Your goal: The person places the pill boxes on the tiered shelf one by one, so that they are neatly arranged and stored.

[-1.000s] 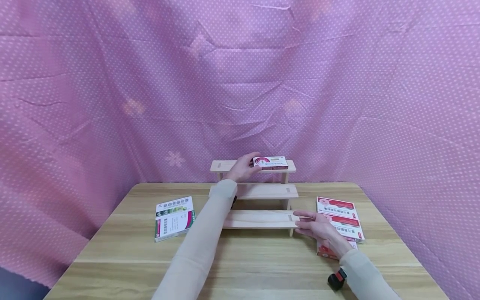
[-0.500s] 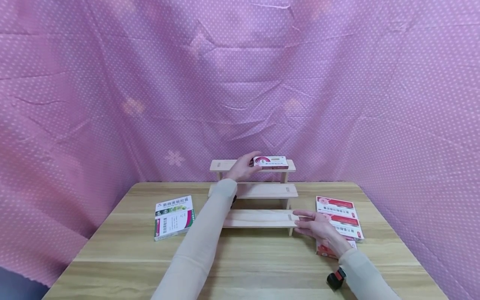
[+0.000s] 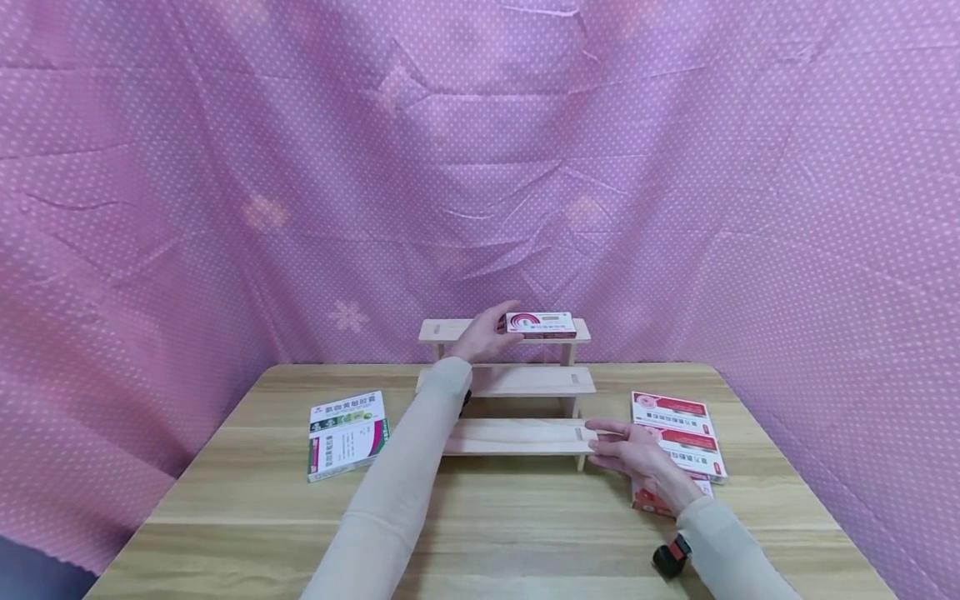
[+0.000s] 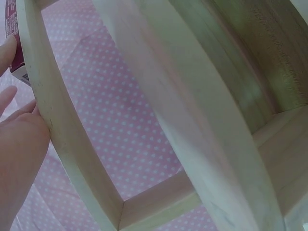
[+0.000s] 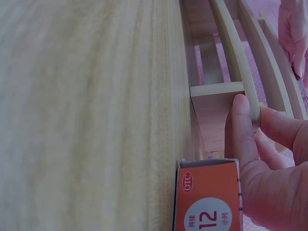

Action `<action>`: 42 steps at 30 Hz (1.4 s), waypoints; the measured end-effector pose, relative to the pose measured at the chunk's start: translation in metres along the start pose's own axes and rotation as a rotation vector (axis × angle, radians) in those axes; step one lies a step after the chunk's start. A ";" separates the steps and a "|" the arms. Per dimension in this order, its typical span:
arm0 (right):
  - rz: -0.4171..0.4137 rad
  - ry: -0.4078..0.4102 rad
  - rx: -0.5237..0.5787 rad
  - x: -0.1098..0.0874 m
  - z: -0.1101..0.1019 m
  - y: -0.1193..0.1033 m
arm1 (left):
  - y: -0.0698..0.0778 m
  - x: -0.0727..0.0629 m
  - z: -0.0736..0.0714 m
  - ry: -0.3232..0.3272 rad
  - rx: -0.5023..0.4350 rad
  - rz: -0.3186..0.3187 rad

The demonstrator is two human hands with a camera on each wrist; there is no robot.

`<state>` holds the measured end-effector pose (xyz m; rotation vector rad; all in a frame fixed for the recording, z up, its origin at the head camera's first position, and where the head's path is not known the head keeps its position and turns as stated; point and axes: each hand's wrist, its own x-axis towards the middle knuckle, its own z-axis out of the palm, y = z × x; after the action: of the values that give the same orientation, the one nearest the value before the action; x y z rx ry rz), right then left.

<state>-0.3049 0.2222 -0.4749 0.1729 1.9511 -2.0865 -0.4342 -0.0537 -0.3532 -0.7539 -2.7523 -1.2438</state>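
A three-step wooden display stand (image 3: pixel 517 433) stands toward the back of the table. On the right part of its top step lies a white and dark red medicine box (image 3: pixel 543 324). My left hand (image 3: pixel 480 336) holds that box by its left end, thumb in front and fingers behind. In the left wrist view the step's edge hides most of the box. Lower down, my right hand (image 3: pixel 637 457) pinches the right end of the bottom step. The right wrist view shows the thumb and fingers (image 5: pixel 244 130) on either side of the board.
Two white and green medicine boxes (image 3: pixel 347 442) lie on the table's left. Red and white medicine boxes (image 3: pixel 678 417) lie at the right, with an orange-red box (image 5: pixel 208 192) close under the right hand. A pink dotted cloth (image 3: pixel 480 167) hangs behind the table.
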 end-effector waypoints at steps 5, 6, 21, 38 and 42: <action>-0.003 -0.010 -0.004 -0.001 0.001 0.000 | -0.003 -0.003 -0.001 0.030 -0.098 -0.036; -0.004 -0.009 -0.003 -0.001 0.001 0.000 | -0.004 -0.004 -0.002 0.044 -0.117 -0.043; -0.009 -0.009 -0.010 -0.002 0.003 0.001 | -0.017 -0.020 -0.020 0.215 -0.219 0.010; -0.003 0.008 -0.005 -0.002 0.005 0.000 | -0.035 -0.074 -0.048 0.036 -0.200 0.048; -0.002 0.018 0.003 -0.001 0.006 -0.001 | -0.046 -0.088 -0.056 0.010 -0.182 0.023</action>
<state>-0.3035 0.2165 -0.4732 0.1905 1.9598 -2.0962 -0.3859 -0.1558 -0.3664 -0.7867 -2.6405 -1.5038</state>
